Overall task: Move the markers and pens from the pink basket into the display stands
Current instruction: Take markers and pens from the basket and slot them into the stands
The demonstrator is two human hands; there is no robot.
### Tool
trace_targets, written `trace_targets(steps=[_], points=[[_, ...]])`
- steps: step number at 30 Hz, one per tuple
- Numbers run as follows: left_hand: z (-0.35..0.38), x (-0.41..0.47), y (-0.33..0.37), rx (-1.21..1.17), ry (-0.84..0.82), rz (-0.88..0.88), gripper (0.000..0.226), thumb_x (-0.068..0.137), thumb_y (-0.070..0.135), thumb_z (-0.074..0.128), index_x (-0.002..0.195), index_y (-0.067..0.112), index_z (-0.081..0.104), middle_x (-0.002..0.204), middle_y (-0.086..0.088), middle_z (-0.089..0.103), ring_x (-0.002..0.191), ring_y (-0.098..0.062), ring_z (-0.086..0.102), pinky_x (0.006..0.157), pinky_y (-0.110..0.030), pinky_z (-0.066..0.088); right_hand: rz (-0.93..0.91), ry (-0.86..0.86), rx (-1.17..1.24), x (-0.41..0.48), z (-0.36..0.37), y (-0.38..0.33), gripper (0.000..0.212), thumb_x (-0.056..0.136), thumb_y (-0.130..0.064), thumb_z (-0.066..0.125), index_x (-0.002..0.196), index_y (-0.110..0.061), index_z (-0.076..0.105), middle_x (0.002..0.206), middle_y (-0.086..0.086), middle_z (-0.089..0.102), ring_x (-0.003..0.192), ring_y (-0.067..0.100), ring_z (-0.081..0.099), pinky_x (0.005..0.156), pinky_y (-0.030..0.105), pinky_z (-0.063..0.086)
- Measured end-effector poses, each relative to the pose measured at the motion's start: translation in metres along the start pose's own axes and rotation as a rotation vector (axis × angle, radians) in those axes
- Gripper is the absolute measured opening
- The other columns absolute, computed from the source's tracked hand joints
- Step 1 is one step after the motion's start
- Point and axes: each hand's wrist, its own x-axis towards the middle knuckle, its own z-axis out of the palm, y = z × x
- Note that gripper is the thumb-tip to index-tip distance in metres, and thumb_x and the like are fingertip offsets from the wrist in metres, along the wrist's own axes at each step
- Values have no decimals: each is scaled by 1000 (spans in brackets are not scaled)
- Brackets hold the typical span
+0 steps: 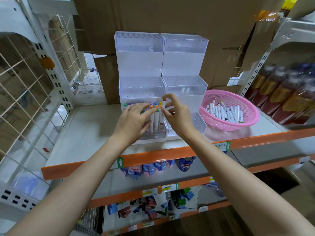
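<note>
Two stepped clear display stands sit side by side on the shelf, the left stand (139, 65) and the right stand (185, 65). Several white markers with coloured caps stand upright in the left stand's lowest tier. My right hand (177, 114) pinches one upright marker (163, 113) between thumb and fingers at that tier's right edge. My left hand (134, 120) lies with straight fingers against the standing markers. The pink basket (252, 114) at the right holds several more white markers (225, 113).
The grey shelf has an orange front edge (170, 155). Bottles (281, 92) line the right side, a white wire grid (25, 82) the left. Cardboard boxes (170, 19) stand behind the stands. Lower shelves hold packets and a can.
</note>
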Motion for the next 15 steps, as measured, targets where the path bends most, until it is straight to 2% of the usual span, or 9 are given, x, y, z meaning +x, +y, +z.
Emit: trace_targets(steps=[7, 15], points=[[1, 0, 0, 9, -19, -1, 51, 77, 15, 72, 126, 19, 59, 123, -12, 59, 111, -32, 56, 92, -45, 44, -4, -3, -36, -1, 1, -2, 28, 88, -4, 63, 112, -16, 55, 83, -2, 61, 65, 21, 65, 64, 41, 55], [2, 0, -1, -24, -6, -23, 50, 77, 14, 71, 126, 21, 60, 121, -11, 59, 109, -31, 56, 91, -43, 43, -38, -55, -185, 0, 6, 1, 25, 87, -5, 63, 108, -13, 52, 81, 5, 61, 69, 27, 62, 66, 39, 52]])
